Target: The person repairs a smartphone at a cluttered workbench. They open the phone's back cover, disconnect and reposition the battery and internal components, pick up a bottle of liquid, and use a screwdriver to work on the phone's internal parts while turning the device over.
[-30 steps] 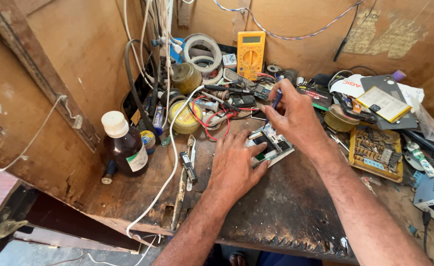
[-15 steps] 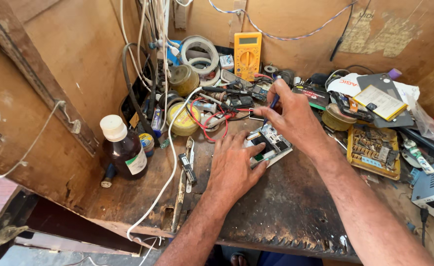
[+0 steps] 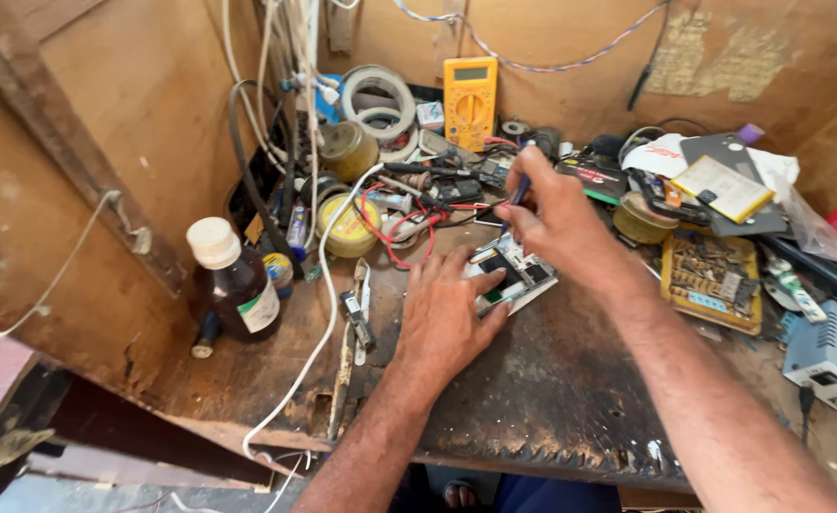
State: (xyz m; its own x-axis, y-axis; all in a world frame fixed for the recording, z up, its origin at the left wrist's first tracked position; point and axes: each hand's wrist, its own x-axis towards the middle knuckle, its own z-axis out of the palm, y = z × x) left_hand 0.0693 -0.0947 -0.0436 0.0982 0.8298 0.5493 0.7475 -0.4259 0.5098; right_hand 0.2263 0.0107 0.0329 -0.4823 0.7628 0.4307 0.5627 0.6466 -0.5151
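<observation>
**Opened phone under hand tool, cluttered repair worktop**

Item in hand: an opened phone (image 3: pixel 513 275), back removed and boards exposed, lying flat near the middle of the scorched wooden worktop (image 3: pixel 551 399).

Left hand (image 3: pixel 447 318): palm down, fingers spread apart and pressed flat, fingertips touching the phone's near left edge and pinning it to the worktop. It grips nothing.

Right hand (image 3: pixel 556 223): fingers drawn together and clamped on a slim blue-handled tool (image 3: pixel 520 190), held steeply, tip pointing down toward the phone's far end. The tip itself is hidden behind the fingers; whether it touches the board cannot be told.

Step, as judged: fine work on the exposed internals at the far end of the phone, one hand steadying and one working. The next move would seem to call for small, controlled pressure and a phone held still.

Surroundings:
- brown glass bottle (image 3: pixel 238 285), white cap, upright at left, well apart from the phone
- metal tweezers (image 3: pixel 357 309), just beside the left hand
- white cable (image 3: pixel 319 332) trailing over the front edge
- yellow multimeter (image 3: pixel 469 100) standing against the back wall
- roll of tape (image 3: pixel 377 100) beside it
- yellow tray of small parts (image 3: pixel 711 280) at right
- grey power unit (image 3: pixel 831 356), far right
</observation>
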